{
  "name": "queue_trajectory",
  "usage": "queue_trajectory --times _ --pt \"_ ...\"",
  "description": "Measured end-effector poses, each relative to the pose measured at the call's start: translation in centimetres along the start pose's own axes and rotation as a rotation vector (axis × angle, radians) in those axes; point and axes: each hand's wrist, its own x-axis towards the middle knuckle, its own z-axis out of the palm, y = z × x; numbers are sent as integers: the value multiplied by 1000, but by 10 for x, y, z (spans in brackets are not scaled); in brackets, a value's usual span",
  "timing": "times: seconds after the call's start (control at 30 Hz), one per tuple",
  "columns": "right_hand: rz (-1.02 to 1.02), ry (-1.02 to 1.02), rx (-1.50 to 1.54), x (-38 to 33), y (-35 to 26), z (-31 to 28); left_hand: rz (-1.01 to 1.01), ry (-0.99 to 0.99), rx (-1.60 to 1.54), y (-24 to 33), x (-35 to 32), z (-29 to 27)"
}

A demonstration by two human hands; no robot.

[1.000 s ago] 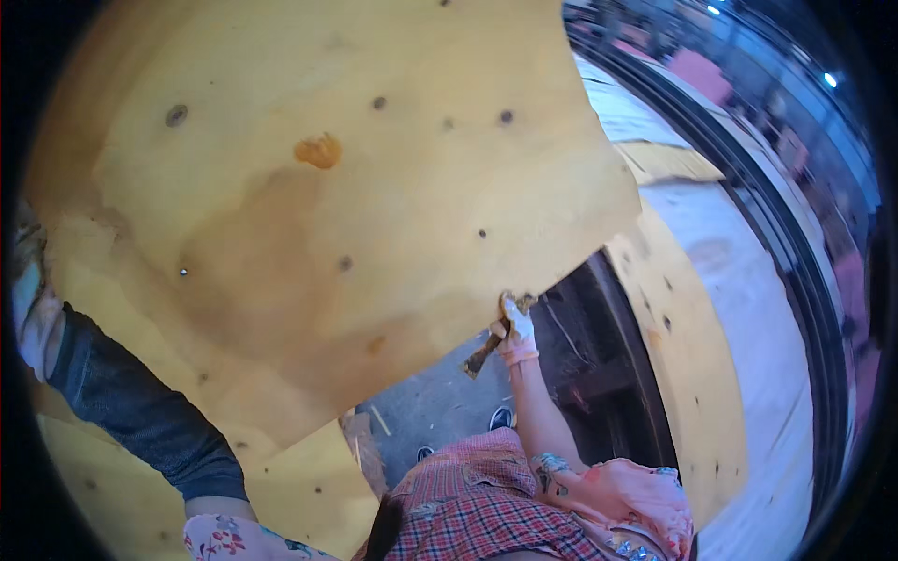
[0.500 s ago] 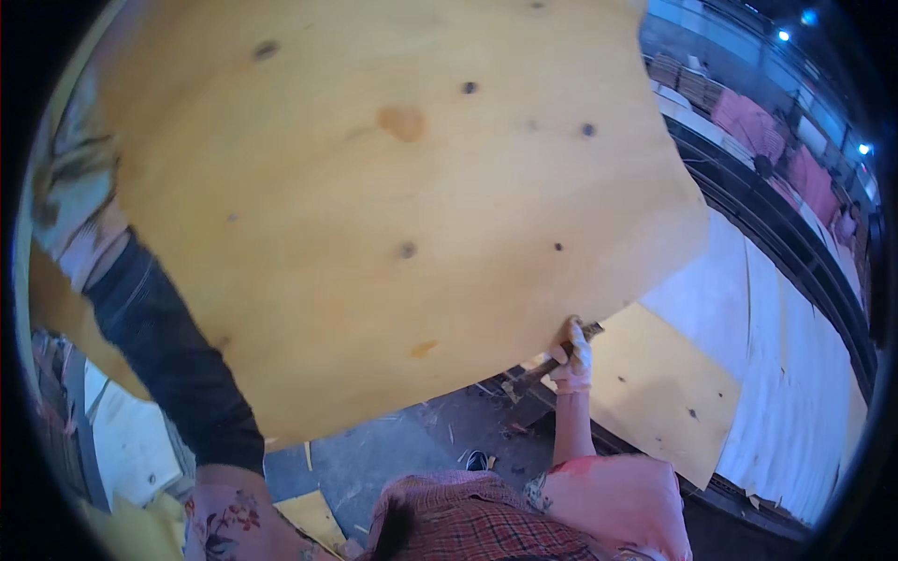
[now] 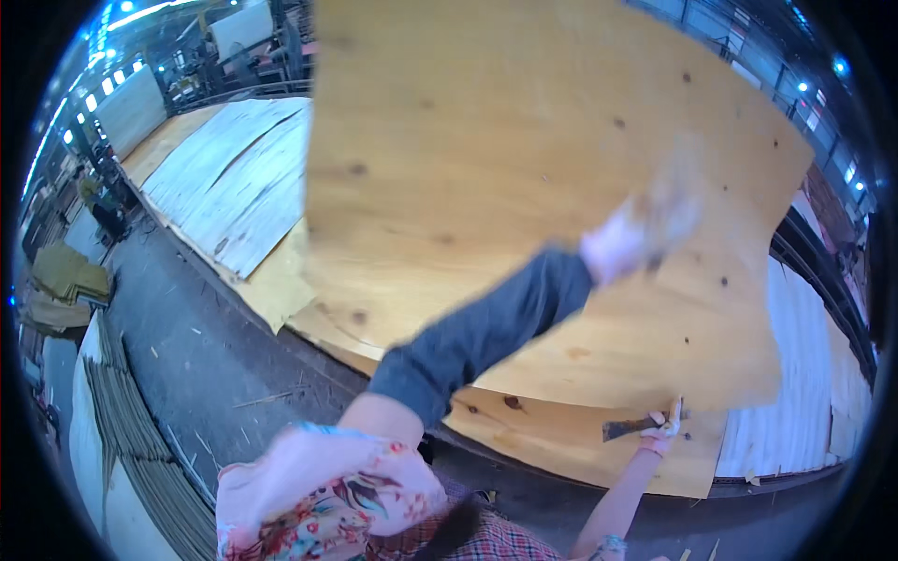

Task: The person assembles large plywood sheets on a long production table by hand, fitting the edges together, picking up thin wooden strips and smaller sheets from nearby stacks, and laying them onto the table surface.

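Note:
A large tan wood veneer sheet [image 3: 486, 187] with dark knots fills the middle, its near edge hanging above another tan sheet [image 3: 561, 439]. My left hand [image 3: 650, 220], in a pale glove below a dark sleeve, reaches across the large sheet. Motion smears its fingers, so I cannot tell whether they grip anything or touch the wood. At the sheet's near right edge, my right hand [image 3: 662, 434] is closed around a short dark tool [image 3: 625, 428], its exact kind unclear. A finger of that hand points up at the sheet's edge.
Whitish veneer sheets [image 3: 229, 178] lie on the long stack at left, and more pale veneer [image 3: 781, 402] lies at right. Stacked thin sheets [image 3: 140, 449] stand on the grey floor [image 3: 224, 346] at lower left. A dark curved rail [image 3: 814, 252] runs along the right.
My left arm has swung from the far left across to the right over the sheet. The large sheet has shifted rightward in view, and the left side of the hall now shows.

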Motion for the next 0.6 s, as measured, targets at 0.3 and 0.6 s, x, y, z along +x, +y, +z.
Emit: queue_trajectory --times 0.3,0.6 --pt "-60 289 -253 46 0 -119 -1554 -268 -1621 -132 -352 56" --pt "-160 261 -392 23 -25 -39 -1290 759 -710 -139 -333 1"
